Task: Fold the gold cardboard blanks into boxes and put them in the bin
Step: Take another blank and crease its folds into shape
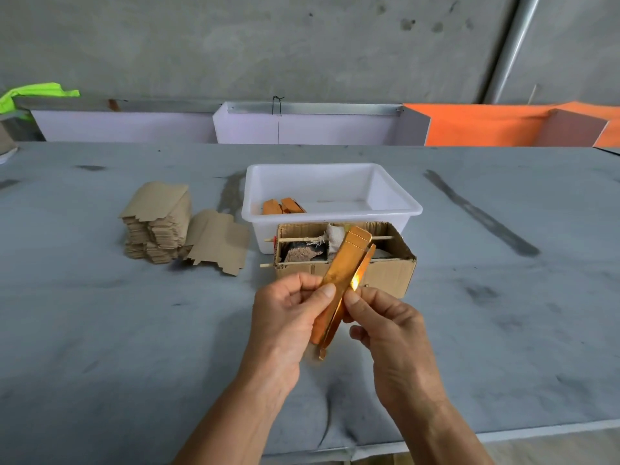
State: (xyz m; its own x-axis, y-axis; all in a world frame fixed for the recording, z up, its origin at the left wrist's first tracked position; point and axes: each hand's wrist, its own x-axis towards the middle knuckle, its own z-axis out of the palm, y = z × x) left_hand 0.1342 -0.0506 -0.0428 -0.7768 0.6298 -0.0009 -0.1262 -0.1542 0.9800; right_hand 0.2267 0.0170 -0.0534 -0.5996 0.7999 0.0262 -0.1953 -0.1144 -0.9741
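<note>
Far upper left: neon-green cloth [37, 94] at the frame edge. Left of centre: stack of flat blanks [156, 226], brown side up, on the grey table [100, 330]; one loose blank [218, 241] leaning against its right side. Centre, further back: white bin [332, 209] holding two folded gold boxes [283, 206] in its near-left corner. Just in front of the bin, touching it: open cardboard carton [345, 260] with skewers across the top and rags inside. Lower centre, above the table: left hand [288, 317] curled around the lower part of a part-folded gold blank [342, 286], thumb on its face. Blank tilted, top end overlapping the carton. Right hand [385, 327] pinching the blank's right edge, thumb and forefinger. Upper right: orange panels [486, 125] behind the table.
</note>
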